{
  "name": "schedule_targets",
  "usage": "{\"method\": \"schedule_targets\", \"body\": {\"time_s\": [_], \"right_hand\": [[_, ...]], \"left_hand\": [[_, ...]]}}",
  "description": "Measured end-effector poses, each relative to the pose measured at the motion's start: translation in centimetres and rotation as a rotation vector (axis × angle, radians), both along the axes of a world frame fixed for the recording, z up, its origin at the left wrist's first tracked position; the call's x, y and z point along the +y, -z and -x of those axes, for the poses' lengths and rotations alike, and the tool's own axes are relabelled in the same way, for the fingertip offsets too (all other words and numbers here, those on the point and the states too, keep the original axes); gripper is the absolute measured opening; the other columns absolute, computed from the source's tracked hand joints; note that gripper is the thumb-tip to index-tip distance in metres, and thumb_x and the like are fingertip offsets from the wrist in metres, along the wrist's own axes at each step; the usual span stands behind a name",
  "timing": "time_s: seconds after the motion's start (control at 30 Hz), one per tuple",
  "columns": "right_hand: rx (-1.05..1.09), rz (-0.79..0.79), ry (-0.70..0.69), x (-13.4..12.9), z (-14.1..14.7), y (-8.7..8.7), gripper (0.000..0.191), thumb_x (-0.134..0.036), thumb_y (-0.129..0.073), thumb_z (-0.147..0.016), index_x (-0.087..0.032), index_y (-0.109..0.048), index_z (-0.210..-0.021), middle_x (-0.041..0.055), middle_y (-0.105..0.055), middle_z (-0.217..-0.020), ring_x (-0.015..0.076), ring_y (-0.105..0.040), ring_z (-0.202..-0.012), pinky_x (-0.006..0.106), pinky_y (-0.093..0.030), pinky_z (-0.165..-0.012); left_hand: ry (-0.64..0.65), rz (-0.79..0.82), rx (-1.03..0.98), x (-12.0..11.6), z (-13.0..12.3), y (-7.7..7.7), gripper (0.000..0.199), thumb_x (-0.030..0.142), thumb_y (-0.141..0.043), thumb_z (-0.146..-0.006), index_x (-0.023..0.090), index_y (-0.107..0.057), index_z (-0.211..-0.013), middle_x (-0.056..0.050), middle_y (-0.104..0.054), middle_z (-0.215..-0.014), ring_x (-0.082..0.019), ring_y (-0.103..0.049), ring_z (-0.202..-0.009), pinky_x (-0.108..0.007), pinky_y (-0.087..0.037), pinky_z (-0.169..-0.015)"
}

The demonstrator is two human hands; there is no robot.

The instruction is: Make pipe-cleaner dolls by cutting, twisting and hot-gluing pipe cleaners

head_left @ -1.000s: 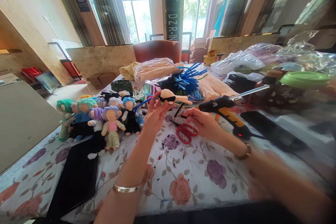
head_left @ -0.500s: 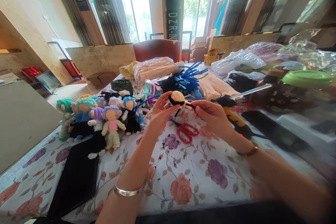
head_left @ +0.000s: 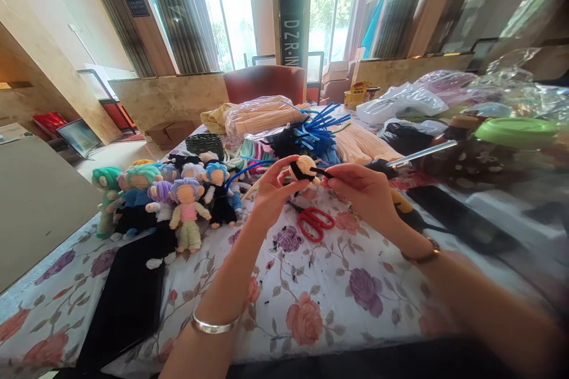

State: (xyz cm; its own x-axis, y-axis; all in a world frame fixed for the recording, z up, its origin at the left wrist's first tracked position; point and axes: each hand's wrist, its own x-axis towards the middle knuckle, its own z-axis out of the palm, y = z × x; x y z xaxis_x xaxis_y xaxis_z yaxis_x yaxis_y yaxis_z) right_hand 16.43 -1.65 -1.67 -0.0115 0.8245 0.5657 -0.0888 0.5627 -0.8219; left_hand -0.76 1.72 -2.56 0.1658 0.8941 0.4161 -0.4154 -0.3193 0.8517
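Note:
My left hand (head_left: 274,186) is closed around a small doll head (head_left: 306,164), cream-coloured with a black band of pipe cleaner around it. From the right, my right hand (head_left: 355,188) pinches a black pipe cleaner (head_left: 319,172) that runs across to the head. Both hands are raised above the table. Just below them, red-handled scissors (head_left: 316,223) lie on the floral tablecloth, blades partly hidden near my left hand.
Several finished dolls (head_left: 189,213) stand at the left behind a black tablet-like slab (head_left: 127,296). Blue pipe cleaners (head_left: 317,130) and cream bundles (head_left: 362,145) lie at the back. A yellow-black glue gun (head_left: 402,204), a dark phone-like slab (head_left: 453,213) and a green lid (head_left: 515,132) are at the right.
The doll head has turned in my left hand, and the black pipe cleaner now crosses its front. My right hand has moved slightly left, closer to the head.

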Motion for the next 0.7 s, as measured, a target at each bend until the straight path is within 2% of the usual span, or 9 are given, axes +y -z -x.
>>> {"method": "schedule_targets", "body": {"time_s": [0.13, 0.37, 0.7], "right_hand": [[-0.037, -0.036, 0.044, 0.14, -0.01, 0.21, 0.017, -0.027, -0.076, -0.067, -0.022, -0.072, -0.083, 0.0005, -0.073, -0.08, 0.0155, -0.07, -0.073, 0.029, -0.059, -0.07], [-0.126, -0.087, 0.224, 0.06, -0.09, 0.14, 0.007, -0.021, -0.072, -0.069, -0.021, -0.074, -0.076, 0.0008, -0.072, -0.075, 0.0147, -0.067, -0.067, 0.027, -0.056, -0.061], [-0.196, -0.06, 0.233, -0.18, 0.02, 0.33, 0.006, -0.02, -0.07, -0.071, -0.021, -0.074, -0.076, 0.0004, -0.071, -0.072, 0.0153, -0.065, -0.064, 0.028, -0.054, -0.059]], "left_hand": [[0.006, -0.002, 0.004, -0.03, -0.1, -0.04, 0.049, 0.015, -0.081, -0.055, 0.029, -0.068, -0.1, 0.002, -0.07, -0.092, -0.013, -0.062, -0.086, -0.028, -0.048, -0.081], [-0.003, -0.027, 0.026, -0.01, -0.01, -0.03, 0.051, 0.016, -0.081, -0.056, 0.029, -0.068, -0.103, 0.001, -0.07, -0.093, -0.015, -0.061, -0.089, -0.028, -0.049, -0.08], [-0.029, -0.071, 0.096, 0.0, 0.14, 0.14, 0.055, 0.017, -0.081, -0.056, 0.03, -0.068, -0.108, -0.001, -0.067, -0.101, -0.017, -0.059, -0.095, -0.029, -0.046, -0.083]]}}
